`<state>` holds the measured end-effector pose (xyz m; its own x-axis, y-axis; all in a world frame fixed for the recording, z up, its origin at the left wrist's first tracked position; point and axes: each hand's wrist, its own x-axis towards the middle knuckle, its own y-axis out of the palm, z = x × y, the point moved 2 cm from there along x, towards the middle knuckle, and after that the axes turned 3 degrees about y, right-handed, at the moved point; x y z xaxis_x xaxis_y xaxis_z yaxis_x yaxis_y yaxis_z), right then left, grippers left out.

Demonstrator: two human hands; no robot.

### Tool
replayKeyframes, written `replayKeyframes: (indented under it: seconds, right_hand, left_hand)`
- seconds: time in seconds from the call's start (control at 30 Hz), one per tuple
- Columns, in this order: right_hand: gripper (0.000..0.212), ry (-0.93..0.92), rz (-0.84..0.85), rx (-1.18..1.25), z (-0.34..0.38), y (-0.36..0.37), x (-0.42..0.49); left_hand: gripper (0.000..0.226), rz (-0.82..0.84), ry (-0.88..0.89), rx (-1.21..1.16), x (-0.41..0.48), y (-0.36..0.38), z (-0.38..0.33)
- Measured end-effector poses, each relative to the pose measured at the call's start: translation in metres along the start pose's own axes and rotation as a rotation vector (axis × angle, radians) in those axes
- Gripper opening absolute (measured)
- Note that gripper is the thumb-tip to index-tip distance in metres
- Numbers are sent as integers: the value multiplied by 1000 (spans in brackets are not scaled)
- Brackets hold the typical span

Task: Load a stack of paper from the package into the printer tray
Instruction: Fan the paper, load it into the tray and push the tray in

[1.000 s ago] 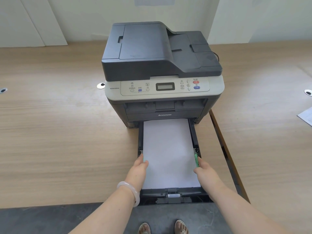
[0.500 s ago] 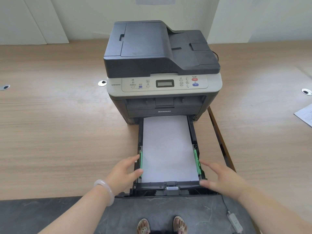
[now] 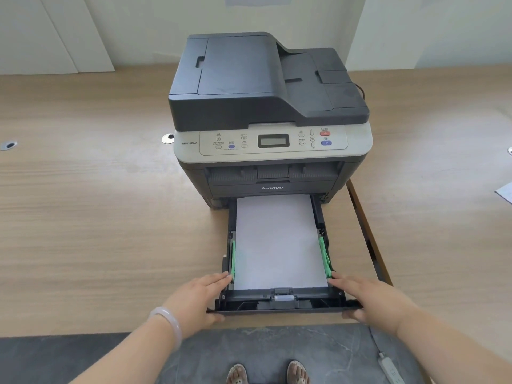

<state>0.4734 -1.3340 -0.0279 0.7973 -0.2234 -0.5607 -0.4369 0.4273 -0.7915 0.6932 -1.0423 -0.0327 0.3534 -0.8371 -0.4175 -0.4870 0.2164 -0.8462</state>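
Note:
A dark grey and silver printer (image 3: 268, 106) stands on the wooden table. Its black paper tray (image 3: 282, 307) is pulled out toward me, and a white paper stack (image 3: 278, 242) lies flat in it between two green side guides. My left hand (image 3: 198, 299) grips the tray's front left corner, fingers on top and thumb under the front edge. At the front right corner my right hand (image 3: 371, 297) holds the tray the same way. No paper package is in view.
The wooden table (image 3: 97, 217) stretches wide on both sides of the printer. A loose white sheet (image 3: 505, 192) lies at the far right edge. A white power strip (image 3: 392, 370) lies on the grey floor by my feet. Round cable grommets sit in the tabletop.
Both hands have left the paper and the green guides and come back to the tray's front corners, where they now grip it. The tray still sticks out.

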Motion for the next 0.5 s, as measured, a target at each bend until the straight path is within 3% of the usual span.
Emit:
replayKeyframes:
  seconds: [0.13, 0.37, 0.5]
  right_hand:
    - [75, -3, -143, -19, -2, -18, 23]
    - [122, 192, -429, 195, -18, -39, 52]
    - [133, 264, -481, 352, -27, -50, 74]
  left_hand:
    - [87, -136, -50, 25, 21, -14, 11]
    - [135, -434, -328, -91, 50, -31, 32]
    - [144, -478, -424, -290, 69, -41, 44]
